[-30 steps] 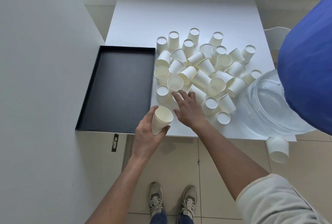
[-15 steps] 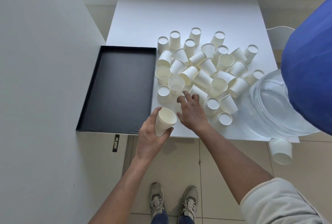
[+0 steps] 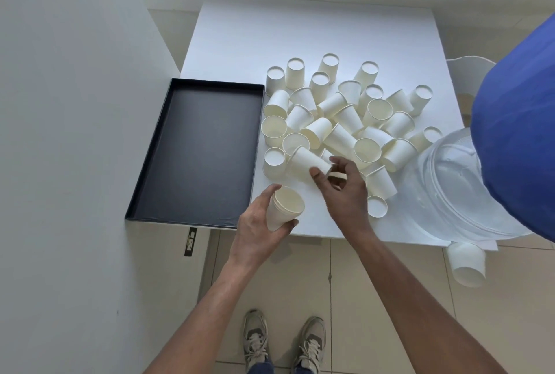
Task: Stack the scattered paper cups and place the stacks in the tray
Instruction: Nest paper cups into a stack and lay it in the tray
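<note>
Many white paper cups [image 3: 345, 109] lie scattered on the white table [image 3: 270, 28], some upright, some upside down, some on their sides. My left hand [image 3: 258, 229] holds a short stack of cups [image 3: 283, 207] near the table's front edge, mouth up. My right hand [image 3: 345, 190] grips a single cup [image 3: 307, 162] lying sideways, its base between thumb and fingers, lifted at the heap's near edge. The black tray [image 3: 198, 151] sits on the left of the table with nothing in it.
A grey wall [image 3: 75, 133] runs close along the left. A clear water bottle [image 3: 450, 187] with a blue cap [image 3: 516, 139] fills the right side. One cup [image 3: 467, 262] lies on the tiled floor at the right. My shoes [image 3: 285, 340] stand below.
My right hand has closed on a cup at the heap's near edge and tipped it sideways off the table. The left hand has held its stack nearly still.
</note>
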`<state>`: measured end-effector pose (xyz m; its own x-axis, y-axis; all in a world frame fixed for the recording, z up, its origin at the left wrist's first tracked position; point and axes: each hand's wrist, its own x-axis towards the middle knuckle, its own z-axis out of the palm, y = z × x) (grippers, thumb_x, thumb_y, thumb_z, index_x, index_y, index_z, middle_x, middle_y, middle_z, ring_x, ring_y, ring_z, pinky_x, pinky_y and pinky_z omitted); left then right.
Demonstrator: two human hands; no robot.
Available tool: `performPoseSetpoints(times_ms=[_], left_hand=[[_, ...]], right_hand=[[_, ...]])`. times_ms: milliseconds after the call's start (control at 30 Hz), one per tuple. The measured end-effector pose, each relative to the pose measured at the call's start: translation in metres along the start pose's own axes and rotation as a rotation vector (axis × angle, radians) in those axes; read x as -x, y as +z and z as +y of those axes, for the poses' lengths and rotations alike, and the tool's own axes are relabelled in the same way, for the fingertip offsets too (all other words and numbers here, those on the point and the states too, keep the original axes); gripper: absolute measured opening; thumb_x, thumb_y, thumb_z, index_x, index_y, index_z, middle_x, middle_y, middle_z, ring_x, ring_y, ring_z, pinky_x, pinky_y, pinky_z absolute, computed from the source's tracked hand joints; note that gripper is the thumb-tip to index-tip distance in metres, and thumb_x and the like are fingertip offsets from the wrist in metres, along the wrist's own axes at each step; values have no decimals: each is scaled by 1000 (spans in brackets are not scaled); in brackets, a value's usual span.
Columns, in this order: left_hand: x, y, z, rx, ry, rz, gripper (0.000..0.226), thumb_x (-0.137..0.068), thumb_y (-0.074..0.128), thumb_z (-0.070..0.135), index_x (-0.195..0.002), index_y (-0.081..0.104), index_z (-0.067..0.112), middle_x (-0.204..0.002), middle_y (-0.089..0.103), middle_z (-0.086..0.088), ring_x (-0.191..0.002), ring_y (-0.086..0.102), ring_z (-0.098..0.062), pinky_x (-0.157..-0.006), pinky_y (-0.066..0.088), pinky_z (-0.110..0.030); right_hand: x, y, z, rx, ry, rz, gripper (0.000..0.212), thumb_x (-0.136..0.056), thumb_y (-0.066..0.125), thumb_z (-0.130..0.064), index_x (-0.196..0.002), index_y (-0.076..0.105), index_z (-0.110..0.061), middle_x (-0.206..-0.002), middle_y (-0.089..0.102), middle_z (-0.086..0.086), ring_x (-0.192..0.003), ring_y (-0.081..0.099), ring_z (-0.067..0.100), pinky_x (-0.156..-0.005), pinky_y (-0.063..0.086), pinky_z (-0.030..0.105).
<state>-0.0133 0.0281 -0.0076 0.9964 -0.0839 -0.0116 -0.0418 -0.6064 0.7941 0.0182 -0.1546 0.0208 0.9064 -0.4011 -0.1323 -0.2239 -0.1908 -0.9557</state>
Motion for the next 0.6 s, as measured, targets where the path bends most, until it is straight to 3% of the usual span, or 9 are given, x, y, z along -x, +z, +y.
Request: performPoseSetpoints(times_ms=[67,167,267,467,600], left_hand=[[-2,3,5,14,11,-15,83,-75,90,35,-147,50,22,-130,67,5,-112,64,-14,-93,52,-27],[-6,8,11,21,35,-28,87,-75,90,32,-150,48,14,-131,68,-2,-113,65,-17,-93,51,-25],[-8,12,13,16,44,-39,87,-77,88,37,-150,47,17,-127,69,1,-110,67,-17,-91,57,-36],[-7,12,17,60,57,-78,97,-76,83,41,-156,30,34,-124,67,10,-103,68,-18,-82,58,-43],[-6,16,26,96,46,-85,100,-75,76,50,-155,18,46,-128,65,12,-103,67,-16,-84,57,-37]], right_hand=[[11,-1,-4,-5,-18,-90,56,-81,84,-37,-129,59,-24,-107,64,-5,-96,68,14,-88,59,37],[17,-6,-1,149,-110,-223,77,-81,84,-38,-147,44,-37,-107,59,-6,-100,62,11,-87,54,25],[15,-13,-5,302,-167,-321,88,-81,82,-36,-151,30,-49,-110,51,-8,-101,55,5,-86,43,14],[19,-17,-6,281,-148,-334,64,-80,80,-31,-134,46,-31,-128,53,-18,-113,57,6,-92,56,38],[30,-17,-2,144,-59,-275,62,-84,80,-22,-134,44,-29,-121,58,-25,-112,56,-9,-90,58,33]])
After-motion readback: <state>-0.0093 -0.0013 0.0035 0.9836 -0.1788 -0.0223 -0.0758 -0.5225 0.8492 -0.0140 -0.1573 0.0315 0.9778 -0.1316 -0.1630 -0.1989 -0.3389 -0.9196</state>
